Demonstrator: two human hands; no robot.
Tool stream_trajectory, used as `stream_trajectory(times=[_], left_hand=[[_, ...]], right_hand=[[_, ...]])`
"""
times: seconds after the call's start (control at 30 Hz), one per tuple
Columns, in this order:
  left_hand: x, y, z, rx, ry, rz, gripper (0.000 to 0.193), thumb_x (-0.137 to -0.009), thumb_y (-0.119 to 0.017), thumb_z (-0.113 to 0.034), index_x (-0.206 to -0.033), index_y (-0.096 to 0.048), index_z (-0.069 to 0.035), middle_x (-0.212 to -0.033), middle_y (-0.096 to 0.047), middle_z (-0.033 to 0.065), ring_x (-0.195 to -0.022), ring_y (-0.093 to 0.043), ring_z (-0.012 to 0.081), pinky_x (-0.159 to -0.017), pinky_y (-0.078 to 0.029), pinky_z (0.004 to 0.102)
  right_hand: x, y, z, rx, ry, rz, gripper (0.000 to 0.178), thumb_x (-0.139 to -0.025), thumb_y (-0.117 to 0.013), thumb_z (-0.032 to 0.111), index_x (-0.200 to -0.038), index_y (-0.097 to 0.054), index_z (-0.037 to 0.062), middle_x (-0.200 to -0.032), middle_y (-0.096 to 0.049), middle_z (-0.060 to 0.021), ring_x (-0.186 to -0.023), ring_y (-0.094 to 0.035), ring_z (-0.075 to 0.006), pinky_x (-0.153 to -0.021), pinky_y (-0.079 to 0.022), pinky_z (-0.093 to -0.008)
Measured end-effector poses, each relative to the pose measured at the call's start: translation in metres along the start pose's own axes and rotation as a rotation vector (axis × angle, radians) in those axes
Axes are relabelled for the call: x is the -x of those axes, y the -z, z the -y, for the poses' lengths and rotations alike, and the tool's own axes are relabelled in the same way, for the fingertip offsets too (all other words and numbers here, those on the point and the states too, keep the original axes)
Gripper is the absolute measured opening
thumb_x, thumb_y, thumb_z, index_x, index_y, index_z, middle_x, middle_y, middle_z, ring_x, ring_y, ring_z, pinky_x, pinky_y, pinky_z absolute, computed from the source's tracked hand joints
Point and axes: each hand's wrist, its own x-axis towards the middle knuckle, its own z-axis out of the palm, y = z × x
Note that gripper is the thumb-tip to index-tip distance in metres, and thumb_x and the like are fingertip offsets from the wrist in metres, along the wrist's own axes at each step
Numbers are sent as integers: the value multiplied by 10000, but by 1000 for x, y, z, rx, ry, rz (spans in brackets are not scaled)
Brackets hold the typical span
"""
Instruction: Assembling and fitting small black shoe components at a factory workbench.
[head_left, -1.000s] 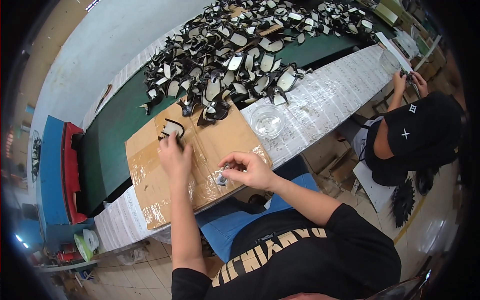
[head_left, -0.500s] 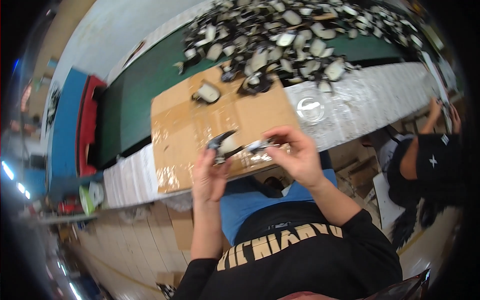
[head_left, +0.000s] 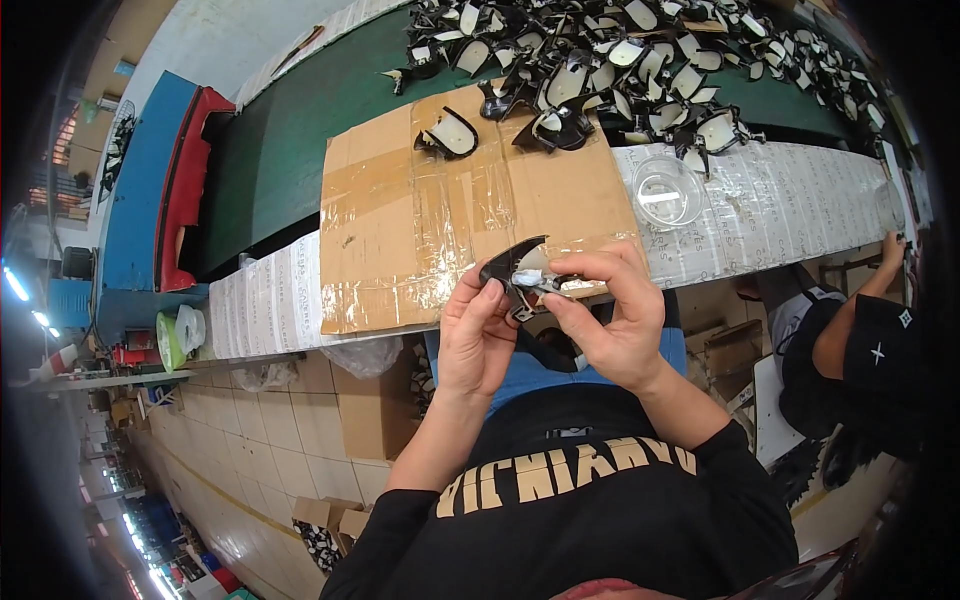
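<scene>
My left hand is closed on a glossy black curved shoe part with a cream lining, held above the near edge of the cardboard. Against its inner side is a small crumpled white wad, pinched by the thumb and forefinger of my right hand. Whether the wad is cloth or something else I cannot make out. On the cardboard ahead lie a similar cream-lined part and, further right, more black pieces.
Flat taped cardboard spans the table edge and a green belt. A large heap of shoe parts covers the far right. A clear round tub stands right of the cardboard. At the right, another person sits close by.
My hands have come together: the white wad now meets the shoe part, where a gap lay between them before. My left hand has shifted right. The whole view has also shifted slightly.
</scene>
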Motion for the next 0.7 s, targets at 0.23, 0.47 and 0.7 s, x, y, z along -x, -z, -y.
stream_trajectory(times=[0.23, 0.47, 0.7], left_hand=[[-5, 1, 0, -25, -25, -5, 269, -991, -625, -104, -1255, -619, -53, -1101, -733, 79, -945, -720, 154, -746, -541, 266], [-2, 7, 3, -28, 20, -11, 281, -985, -634, -103, -1261, -623, -53, -1092, -735, 85, -946, -720, 170, -752, -546, 267], [3, 20, 7, 10, 16, 24, 235, -954, -662, -51, -1188, -674, -45, -1100, -728, 94, -966, -706, 162, -769, -571, 287]], right_hand=[[1, 14, 11, -221, -91, 78, 311, -754, -809, 4, -1052, -722, 31, -945, -708, -55, -855, -599, -178, -751, -490, -279], [-1, 14, -1, -63, -112, -20, 304, -755, -808, 11, -1048, -731, 37, -923, -686, -53, -826, -584, -166, -746, -479, -272], [-2, 3, -6, 50, -32, 13, 314, -719, -846, 71, -1017, -746, 66, -950, -744, -22, -835, -590, -201, -785, -453, -313]])
